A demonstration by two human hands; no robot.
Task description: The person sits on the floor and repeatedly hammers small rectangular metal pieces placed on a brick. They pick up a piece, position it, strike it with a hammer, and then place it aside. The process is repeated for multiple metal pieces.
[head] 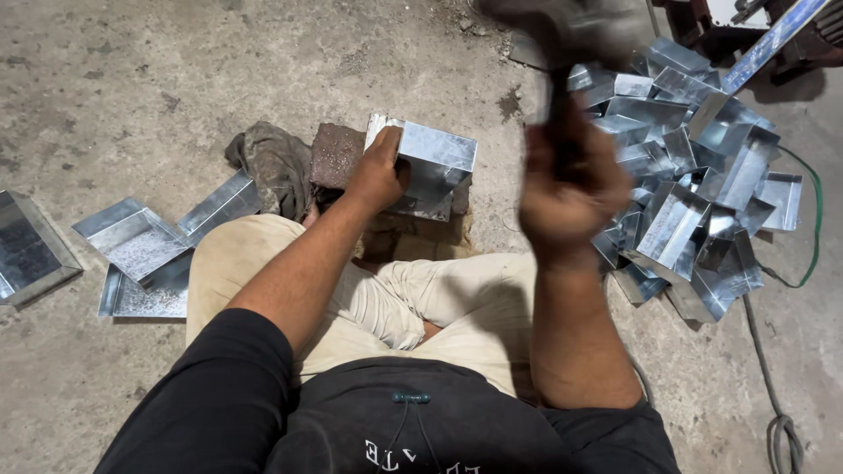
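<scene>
On a bare concrete floor (132, 79), the left hand (376, 171) clamps a stiff, light, sharp-edged galvanized box (430, 162) by its wall; the right hand (562, 189) grips a blurred hammer (571, 35).

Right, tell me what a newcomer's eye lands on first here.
First, the blurred right hand raised in the middle, gripping a dark-handled hammer whose head smears along the top edge. Next, the heap of shiny folded sheet-metal trays on the concrete floor at right. Then the left hand steadying one open galvanised metal box on a reddish brick.
</scene>
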